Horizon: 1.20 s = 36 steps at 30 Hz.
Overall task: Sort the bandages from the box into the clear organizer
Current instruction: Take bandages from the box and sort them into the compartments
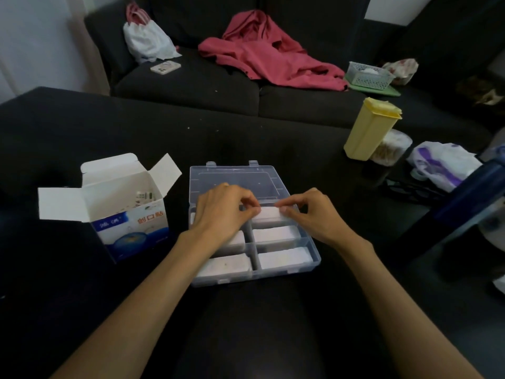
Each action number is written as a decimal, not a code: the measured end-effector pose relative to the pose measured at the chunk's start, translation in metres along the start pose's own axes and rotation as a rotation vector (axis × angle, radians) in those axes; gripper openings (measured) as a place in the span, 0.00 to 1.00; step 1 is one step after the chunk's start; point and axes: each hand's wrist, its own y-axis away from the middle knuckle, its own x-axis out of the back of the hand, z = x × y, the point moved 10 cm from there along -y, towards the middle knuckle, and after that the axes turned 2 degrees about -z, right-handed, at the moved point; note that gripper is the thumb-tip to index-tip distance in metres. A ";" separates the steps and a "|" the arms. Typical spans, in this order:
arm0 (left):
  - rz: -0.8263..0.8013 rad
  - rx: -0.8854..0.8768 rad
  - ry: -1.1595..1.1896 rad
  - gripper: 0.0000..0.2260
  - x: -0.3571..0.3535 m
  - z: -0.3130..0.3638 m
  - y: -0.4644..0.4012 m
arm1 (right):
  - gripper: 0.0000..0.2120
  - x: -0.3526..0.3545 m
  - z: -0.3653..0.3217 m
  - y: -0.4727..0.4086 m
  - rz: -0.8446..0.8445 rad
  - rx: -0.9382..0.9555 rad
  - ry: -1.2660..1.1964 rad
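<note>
- Head view: clear organizer (pixel 314 258) sits mid-table on the dark table (pixel 82 127), lid (pixel 237 177) flipped open flat toward the far edge.
- Left hand (pixel 221 212) and right hand (pixel 311 214) both over the organizer's far right compartment, each pinching one end of a white bandage stack (pixel 269 214); stack sits at that compartment's top, left end under the left fingertips, right end under the right thumb.
- Fingers of both hands curled onto the stack; hands close together but not touching.
- More white bandage stacks lie in the middle right (pixel 276 234), near right (pixel 284 257) and near left (pixel 225 265) compartments; middle left one mostly hidden by the left wrist.
- Bandage box (pixel 131 225) stands just left of the organizer, flaps open, a few items visible inside, too small to tell what.
- Toward the table's right edge: yellow container (pixel 369 129), tilted, leaning by a clear jar (pixel 390 149); plastic bag (pixel 442 162) beyond them.
- Dark sofa (pixel 191 83) behind the table carries a red garment (pixel 262 56), white bag (pixel 147 39), phone (pixel 165 67), white basket (pixel 369 75).
</note>
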 end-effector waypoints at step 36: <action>0.155 0.225 0.652 0.09 0.121 -0.131 0.139 | 0.23 -0.086 -0.191 0.073 -0.068 0.545 0.423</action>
